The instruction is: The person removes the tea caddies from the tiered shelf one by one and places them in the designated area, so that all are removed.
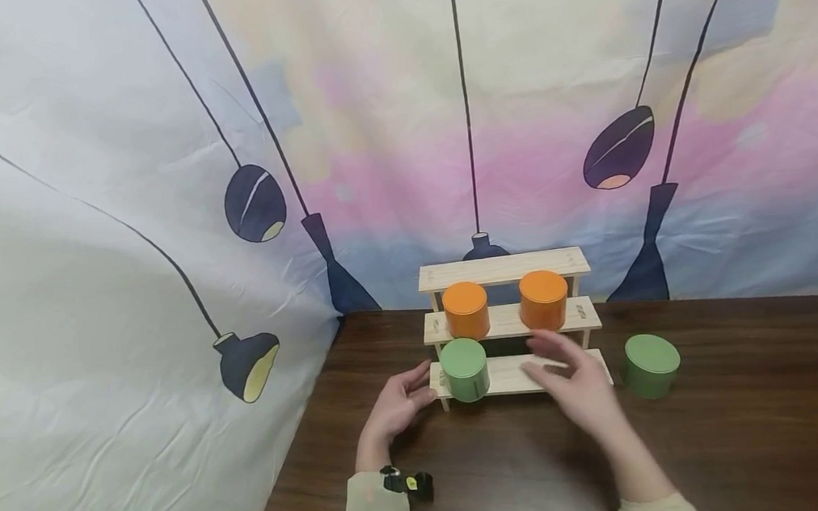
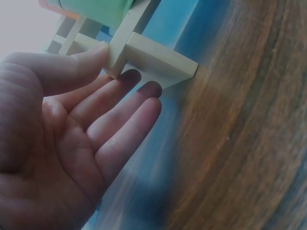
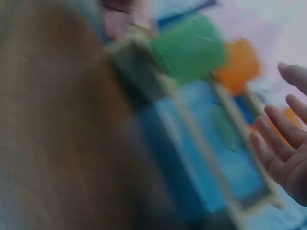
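A three-step wooden shelf (image 1: 522, 375) stands on the table. My left hand (image 1: 398, 406) is at the left end of its lowest step; in the left wrist view, the thumb and fingers of that hand (image 2: 72, 115) sit on either side of the plank end (image 2: 117, 60), pinching it. A green round tin (image 1: 465, 372) stands on the lowest step, just right of this hand. My right hand (image 1: 573, 383) hovers over the right part of that step, fingers spread and holding nothing. Two orange tins (image 1: 466, 311) stand on the middle step behind.
Another green tin (image 1: 651, 366) stands on the dark wooden table (image 1: 759, 420), right of the shelf. A cloth backdrop (image 1: 398, 126) printed with hanging lamps rises behind and on the left. The top step (image 1: 503, 268) lies close to the backdrop.
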Action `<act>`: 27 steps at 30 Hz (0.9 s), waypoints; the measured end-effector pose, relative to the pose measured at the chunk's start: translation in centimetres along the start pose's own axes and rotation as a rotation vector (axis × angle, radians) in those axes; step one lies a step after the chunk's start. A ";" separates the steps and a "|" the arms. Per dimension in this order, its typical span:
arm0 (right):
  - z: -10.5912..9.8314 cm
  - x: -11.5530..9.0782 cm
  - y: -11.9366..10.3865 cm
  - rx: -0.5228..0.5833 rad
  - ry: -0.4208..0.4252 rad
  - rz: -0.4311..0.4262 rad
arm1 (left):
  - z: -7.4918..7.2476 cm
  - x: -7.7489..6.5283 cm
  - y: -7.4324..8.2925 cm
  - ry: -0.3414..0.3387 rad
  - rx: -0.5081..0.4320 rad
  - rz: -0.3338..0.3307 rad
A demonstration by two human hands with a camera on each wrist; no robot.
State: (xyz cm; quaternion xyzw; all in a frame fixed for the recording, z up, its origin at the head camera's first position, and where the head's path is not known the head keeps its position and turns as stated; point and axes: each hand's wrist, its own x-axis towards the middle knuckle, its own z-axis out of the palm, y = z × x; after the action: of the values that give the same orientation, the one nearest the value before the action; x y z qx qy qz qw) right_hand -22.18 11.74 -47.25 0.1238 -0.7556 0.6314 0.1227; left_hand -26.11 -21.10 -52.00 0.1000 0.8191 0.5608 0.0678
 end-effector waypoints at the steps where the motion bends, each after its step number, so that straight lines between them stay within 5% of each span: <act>1: 1.0 0.1 0.4 0.020 -0.041 0.013 | 0.0 0.0 0.0 0.002 0.001 0.001; 5: 4.3 0.3 1.5 0.029 -0.130 0.045 | -0.1 -0.1 0.1 0.005 -0.010 -0.005; 15: 8.9 1.2 1.8 0.056 -0.080 0.083 | 0.1 -0.3 0.1 -0.005 -0.022 -0.003; 27: 9.9 0.9 2.3 0.147 -0.002 0.144 | 0.1 -0.1 0.1 -0.004 -0.053 -0.011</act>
State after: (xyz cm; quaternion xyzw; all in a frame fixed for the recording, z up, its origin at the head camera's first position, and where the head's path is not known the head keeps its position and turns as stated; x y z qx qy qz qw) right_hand -24.04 2.36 -50.76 0.0782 -0.7145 0.6920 0.0667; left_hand -25.98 -20.97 -51.95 0.0947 0.8044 0.5816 0.0751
